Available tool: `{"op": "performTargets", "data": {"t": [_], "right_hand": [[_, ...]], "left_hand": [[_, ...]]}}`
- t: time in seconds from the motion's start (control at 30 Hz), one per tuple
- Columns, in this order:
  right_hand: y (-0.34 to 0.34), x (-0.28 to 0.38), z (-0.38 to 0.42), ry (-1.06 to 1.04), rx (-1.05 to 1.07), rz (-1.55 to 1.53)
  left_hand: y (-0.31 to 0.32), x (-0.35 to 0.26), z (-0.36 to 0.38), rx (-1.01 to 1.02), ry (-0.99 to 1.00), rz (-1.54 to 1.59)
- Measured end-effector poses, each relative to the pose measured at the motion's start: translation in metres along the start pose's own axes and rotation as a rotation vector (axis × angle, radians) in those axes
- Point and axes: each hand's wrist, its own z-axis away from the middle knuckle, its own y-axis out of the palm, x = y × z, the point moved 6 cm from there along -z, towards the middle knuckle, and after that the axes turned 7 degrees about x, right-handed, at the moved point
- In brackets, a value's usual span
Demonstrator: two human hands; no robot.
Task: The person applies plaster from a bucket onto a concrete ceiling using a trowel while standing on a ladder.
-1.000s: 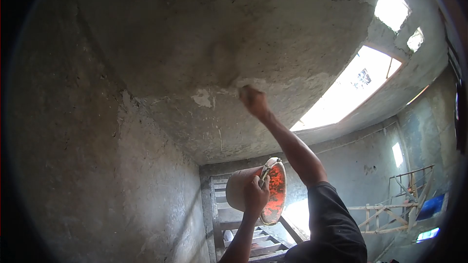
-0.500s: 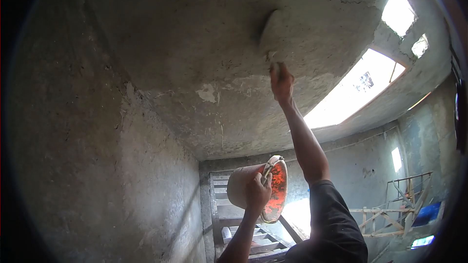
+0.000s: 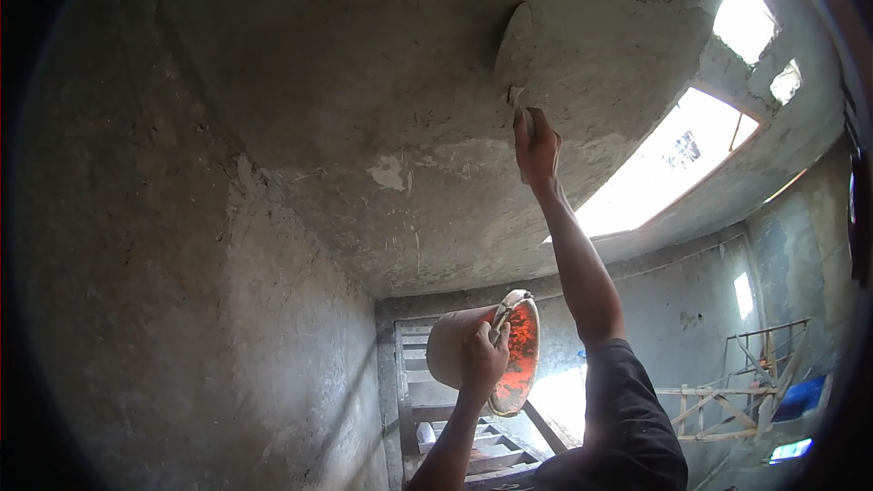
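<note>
In the head view my right hand is raised at the end of a stretched arm, its fingers wrapped round the handle of a trowel. The trowel's rounded grey blade lies close against the rough grey plaster surface overhead and casts a dark shadow along its left edge. Lower down, my left hand grips the rim side of a pale bucket. That bucket is tilted sideways, and its inside shows bright orange-red with greyish smears.
A bare plaster wall runs along the left. Behind the bucket stands a ladder-like slatted frame. Bright openings cut the surface at right. A wooden scaffold and a blue object are at lower right.
My right hand and the trowel have shifted slightly to the right, and the blade now looks narrower and more turned. My left hand keeps the bucket nearly in place.
</note>
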Motion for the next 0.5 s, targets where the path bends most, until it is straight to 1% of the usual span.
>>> {"op": "performTargets", "data": {"t": [0.07,0.1,0.17,0.2,0.27,0.3,0.37,0.4,0.47,0.5], "right_hand": [[0.013,-0.012,-0.003,-0.052,-0.007,0.097],[0.020,-0.017,0.004,-0.053,-0.005,0.096],[0.042,-0.020,0.030,-0.113,0.210,0.115],[0.040,-0.023,0.038,-0.113,0.214,0.116],[0.047,-0.024,0.056,-0.183,0.480,0.090],[0.043,-0.023,0.058,-0.188,0.475,0.089],[0.028,-0.021,0.057,-0.186,0.384,0.007],[0.023,-0.017,0.049,-0.192,0.383,0.006],[0.001,-0.008,0.028,-0.108,0.198,0.021],[-0.001,-0.001,0.019,-0.108,0.201,0.020]], "left_hand": [[0.002,0.001,0.000,-0.012,0.006,-0.003],[0.003,0.003,0.000,-0.021,0.013,0.004],[0.002,0.002,0.001,-0.031,0.015,0.013],[0.002,0.000,0.000,-0.014,-0.006,0.020],[0.001,0.003,0.001,0.003,-0.024,0.015],[0.002,0.004,0.000,-0.005,-0.014,0.003],[0.003,0.003,0.000,-0.013,0.000,-0.005],[0.001,0.001,-0.001,-0.017,0.005,0.000],[0.000,0.000,0.002,-0.017,0.000,0.007],[-0.001,-0.001,0.001,-0.014,-0.005,0.002]]}}
